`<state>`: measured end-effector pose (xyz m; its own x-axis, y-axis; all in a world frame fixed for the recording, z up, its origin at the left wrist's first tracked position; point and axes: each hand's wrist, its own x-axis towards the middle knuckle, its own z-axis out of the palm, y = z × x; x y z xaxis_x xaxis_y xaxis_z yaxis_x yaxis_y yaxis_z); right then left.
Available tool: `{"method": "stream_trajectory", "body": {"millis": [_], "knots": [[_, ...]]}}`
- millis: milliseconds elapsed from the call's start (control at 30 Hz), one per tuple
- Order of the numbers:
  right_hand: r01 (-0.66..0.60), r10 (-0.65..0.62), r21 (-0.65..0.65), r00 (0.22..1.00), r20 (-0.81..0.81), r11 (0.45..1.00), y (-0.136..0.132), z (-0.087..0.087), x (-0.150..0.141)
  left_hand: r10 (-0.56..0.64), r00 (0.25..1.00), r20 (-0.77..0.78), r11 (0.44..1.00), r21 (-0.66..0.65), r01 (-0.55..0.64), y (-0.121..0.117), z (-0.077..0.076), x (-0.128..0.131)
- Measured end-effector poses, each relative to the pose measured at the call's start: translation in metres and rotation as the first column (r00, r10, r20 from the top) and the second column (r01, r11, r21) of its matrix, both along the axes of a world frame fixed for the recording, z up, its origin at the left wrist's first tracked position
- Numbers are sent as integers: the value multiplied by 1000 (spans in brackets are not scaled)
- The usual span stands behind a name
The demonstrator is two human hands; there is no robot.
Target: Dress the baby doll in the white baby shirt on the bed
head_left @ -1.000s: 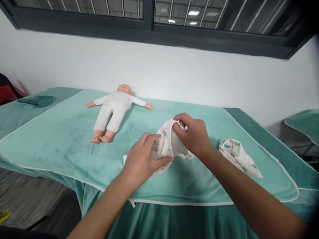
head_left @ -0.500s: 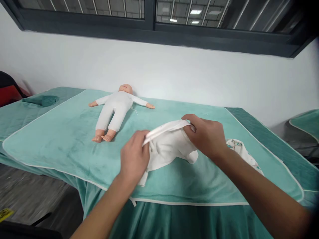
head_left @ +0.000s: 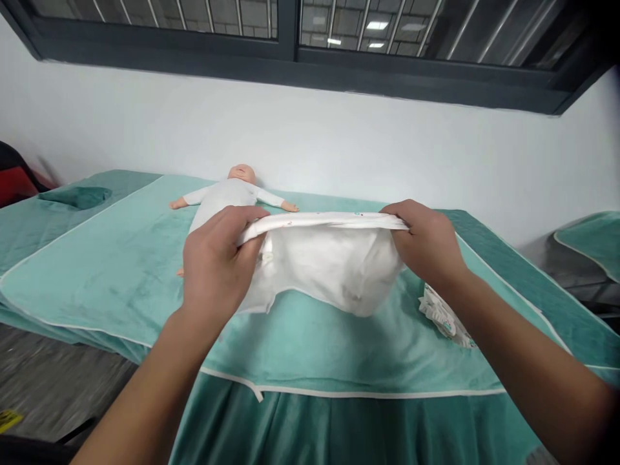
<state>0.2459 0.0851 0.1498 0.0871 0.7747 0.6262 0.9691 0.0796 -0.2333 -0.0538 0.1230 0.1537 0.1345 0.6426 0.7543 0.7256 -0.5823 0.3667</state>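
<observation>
1 head camera looks forward and down across the mat (head_left: 310, 349).

The garment (head_left: 334, 265) was white, with tiny specks of colour along its folded edge. The crumpled cloth (head_left: 444, 321) at the right was white with a small teal print. The doll's suit (head_left: 227, 194) was plain white. The mat (head_left: 106, 271) was pale mint green edged in white, the drape (head_left: 349, 429) darker teal, the wall (head_left: 310, 135) white, the window frame (head_left: 288, 50) dark grey.

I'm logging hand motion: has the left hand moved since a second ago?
Yes: against the window frame, the left hand has shifted left and upward in view.
</observation>
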Motion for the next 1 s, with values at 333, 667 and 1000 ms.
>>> {"method": "stream_trajectory", "body": {"millis": [333,667,1000], "knots": [[189,-213,-307,976,-45,933,-9,-1,35,137,956,-260,977,-122,-173,13,-9,-23],[319,-201,-460,936,287,829,46,-51,19,193,823,-534,893,-251,-373,66,-32,21],[90,-89,-481,996,24,872,67,-169,-62,-186,889,-418,854,-516,-64,56,-165,94]]}}
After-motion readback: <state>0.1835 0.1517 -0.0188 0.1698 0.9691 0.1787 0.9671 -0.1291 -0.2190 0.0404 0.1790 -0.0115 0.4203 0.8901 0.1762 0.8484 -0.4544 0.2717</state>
